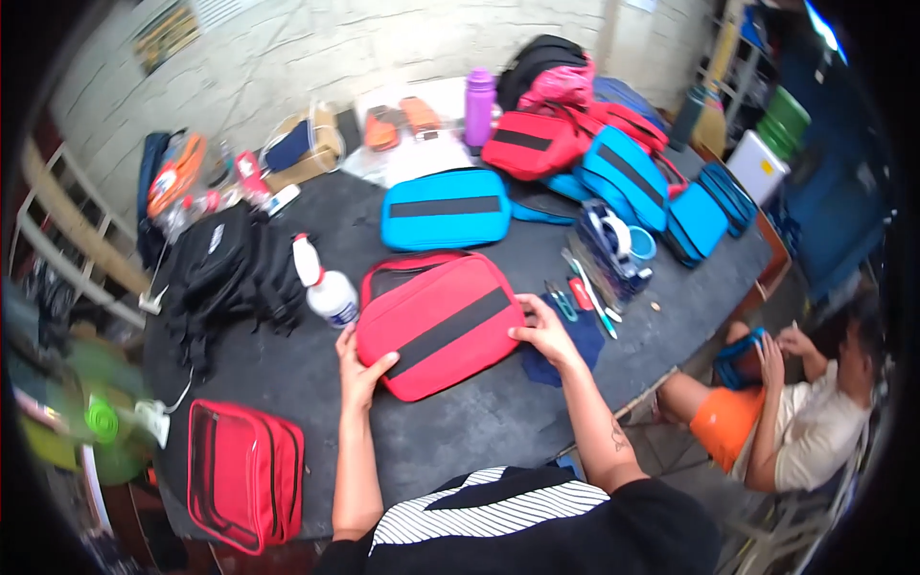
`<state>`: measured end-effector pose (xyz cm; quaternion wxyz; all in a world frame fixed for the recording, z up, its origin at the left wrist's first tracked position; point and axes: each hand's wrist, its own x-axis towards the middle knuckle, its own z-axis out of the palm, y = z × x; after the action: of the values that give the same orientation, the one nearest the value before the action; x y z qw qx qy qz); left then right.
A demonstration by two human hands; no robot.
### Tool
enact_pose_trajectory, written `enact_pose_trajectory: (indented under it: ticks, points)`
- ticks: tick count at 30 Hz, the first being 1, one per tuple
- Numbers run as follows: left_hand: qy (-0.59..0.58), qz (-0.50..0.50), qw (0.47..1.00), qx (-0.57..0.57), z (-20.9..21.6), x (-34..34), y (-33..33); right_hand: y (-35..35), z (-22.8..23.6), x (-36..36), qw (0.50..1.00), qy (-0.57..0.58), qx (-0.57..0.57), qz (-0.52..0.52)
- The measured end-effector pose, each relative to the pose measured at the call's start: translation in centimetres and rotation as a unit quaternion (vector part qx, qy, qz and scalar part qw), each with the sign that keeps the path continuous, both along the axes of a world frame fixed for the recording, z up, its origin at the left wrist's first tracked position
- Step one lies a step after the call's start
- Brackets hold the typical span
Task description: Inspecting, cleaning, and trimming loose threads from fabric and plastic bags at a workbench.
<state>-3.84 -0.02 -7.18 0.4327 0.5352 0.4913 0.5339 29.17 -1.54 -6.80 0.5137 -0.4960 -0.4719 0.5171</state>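
Observation:
Between my two hands I hold a red zippered pouch [422, 326] with a black strap across its face, tilted over the dark table. My left hand [361, 369] grips its lower left corner, thumb on the face. At its right end my right hand [546, 331] has the thumb on the face and the fingers behind, mostly hidden. A black-edged flap shows behind the pouch's top. Just beyond lies a blue pouch [446, 213] with the same strap. A white spray bottle [333, 295] stands close to my left hand. Near my right hand lie scissors [561, 301] and a dark blue cloth [570, 353].
A red clear-fronted case [244, 476] sits at the table's near left, below a black backpack [230, 268]. Red and blue bags pile up at the back right, beside a purple bottle [479, 107]. A seated person [805, 422] handles a blue item at right. A green fan [96, 422] stands left.

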Motion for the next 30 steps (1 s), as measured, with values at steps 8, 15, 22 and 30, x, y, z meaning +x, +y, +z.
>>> enact_pose_trajectory:
  ticks: [8,15,22,30]
  points:
    - [-0.085,-0.030,0.996,-0.001,-2.8,0.6,1.4,-0.4,0.3,5.1,0.901,-0.144,0.197,-0.360]
    - [0.033,-0.004,0.998,0.055,-3.4,0.8,1.0,-4.0,2.1,12.6,0.818,-0.393,0.097,-0.409]
    - [0.096,-0.041,0.982,0.159,4.8,3.9,-1.8,-6.3,-1.0,11.8,0.754,-0.580,0.025,-0.308]
    - [-0.014,-0.289,0.957,0.014,8.1,4.8,-6.4,-6.1,-2.6,12.1,0.734,-0.599,-0.051,-0.317]
